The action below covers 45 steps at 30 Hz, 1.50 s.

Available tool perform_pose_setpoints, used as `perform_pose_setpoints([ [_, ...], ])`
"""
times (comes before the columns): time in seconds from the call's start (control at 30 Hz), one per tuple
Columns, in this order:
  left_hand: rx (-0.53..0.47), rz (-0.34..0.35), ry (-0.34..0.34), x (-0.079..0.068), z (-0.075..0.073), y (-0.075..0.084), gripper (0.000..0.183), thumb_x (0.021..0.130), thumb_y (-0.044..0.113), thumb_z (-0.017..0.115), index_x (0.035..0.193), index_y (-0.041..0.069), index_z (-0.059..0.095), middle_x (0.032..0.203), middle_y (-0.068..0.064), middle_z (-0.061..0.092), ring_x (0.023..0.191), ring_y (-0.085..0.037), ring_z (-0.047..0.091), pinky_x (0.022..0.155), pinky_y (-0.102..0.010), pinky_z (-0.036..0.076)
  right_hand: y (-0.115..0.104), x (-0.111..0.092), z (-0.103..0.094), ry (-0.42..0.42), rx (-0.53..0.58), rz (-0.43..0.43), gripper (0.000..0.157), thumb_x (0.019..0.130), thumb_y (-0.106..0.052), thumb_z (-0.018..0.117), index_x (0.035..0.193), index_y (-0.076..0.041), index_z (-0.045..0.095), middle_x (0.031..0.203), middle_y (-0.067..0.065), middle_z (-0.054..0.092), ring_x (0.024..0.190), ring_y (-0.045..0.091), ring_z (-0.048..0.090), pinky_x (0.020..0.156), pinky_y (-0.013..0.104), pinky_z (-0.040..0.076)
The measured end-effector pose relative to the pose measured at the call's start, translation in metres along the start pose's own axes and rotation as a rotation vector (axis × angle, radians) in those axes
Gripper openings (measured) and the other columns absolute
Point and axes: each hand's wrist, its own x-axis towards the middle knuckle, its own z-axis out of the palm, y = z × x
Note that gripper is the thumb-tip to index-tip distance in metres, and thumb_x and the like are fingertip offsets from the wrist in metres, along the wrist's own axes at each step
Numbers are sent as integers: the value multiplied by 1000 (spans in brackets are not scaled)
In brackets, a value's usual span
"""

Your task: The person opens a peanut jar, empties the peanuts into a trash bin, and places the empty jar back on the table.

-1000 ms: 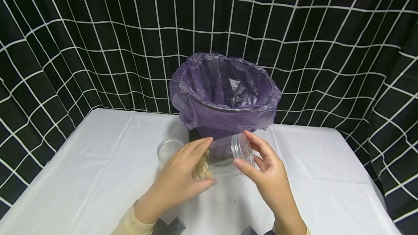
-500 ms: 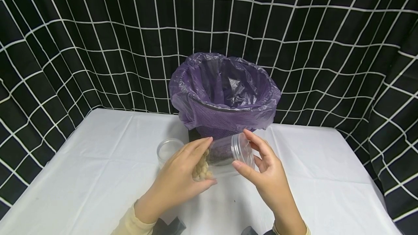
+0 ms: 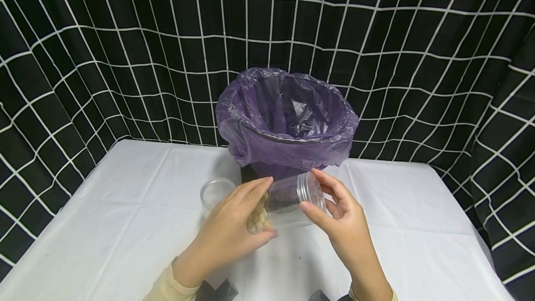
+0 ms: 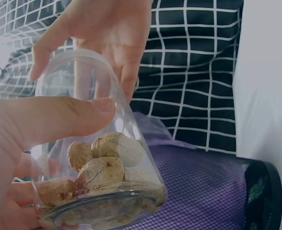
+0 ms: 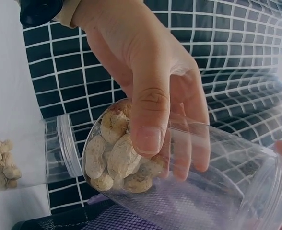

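A clear plastic jar (image 3: pixel 282 194) is held tilted on its side above the table, with several unshelled peanuts (image 3: pixel 257 215) gathered at its base end. My left hand (image 3: pixel 227 219) grips that base end, its thumb (image 4: pixel 78 115) lying along the wall in the left wrist view. At the other end, the fingers and thumb of my right hand (image 3: pixel 338 212) hold the clear ridged lid (image 3: pixel 307 189). Beside my left hand, partly hidden by it, stands a second clear jar (image 3: pixel 215 192). The right wrist view shows peanuts (image 5: pixel 2 163) inside that one too.
Just behind the hands stands a mesh bin lined with a purple plastic bag (image 3: pixel 288 147). White cloth covers the table (image 3: pixel 125 208). A black curtain with a white grid (image 3: pixel 167 59) hangs round the back and sides.
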Motion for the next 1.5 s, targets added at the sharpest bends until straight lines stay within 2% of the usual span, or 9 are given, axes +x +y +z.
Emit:
perform_pose_setpoints([
  [0.17,5,2,-2,0,0,0,88,67,29,91,143,8,52,138,-7,60,126,-24,60,108,-39,50,3,1,1,-25,33,-65,59,86,7,68,141,2,48,134,2,53,124,11,49,103,9,45],
  [0.33,1,0,-5,0,0,0,89,67,29,91,143,8,51,138,-7,60,126,-24,60,108,-39,50,6,1,0,-31,16,-84,62,86,7,67,143,-3,48,138,5,51,124,12,46,101,9,44],
  [0.53,-4,-3,-10,-1,0,1,89,67,30,91,143,8,51,138,-7,60,127,-24,59,109,-39,49,7,1,-1,-10,13,-73,62,86,4,67,144,-6,48,134,0,50,119,12,47,96,9,45],
  [0.73,-4,5,-5,-1,-1,1,89,67,30,91,143,7,51,139,-7,59,127,-24,59,110,-39,49,5,1,0,-11,45,-75,57,85,9,67,138,1,51,129,0,55,117,10,53,95,11,50],
  [0.93,2,15,5,-1,-1,1,89,66,29,92,142,6,52,137,-8,60,126,-24,59,109,-38,50,6,1,1,-27,62,-109,57,84,11,66,138,5,49,128,1,55,116,10,53,94,12,51],
  [1.17,2,9,1,-1,0,1,89,67,30,92,143,7,51,138,-7,59,127,-24,59,110,-39,49,6,0,0,-37,28,-101,62,85,7,65,143,-3,47,138,6,49,121,13,48,94,12,49],
  [1.5,-1,9,1,-1,0,1,89,67,30,91,143,8,51,139,-7,59,127,-24,58,110,-39,49,4,1,1,-21,45,-91,58,84,9,68,139,1,50,127,0,56,113,8,54,94,12,50],
])
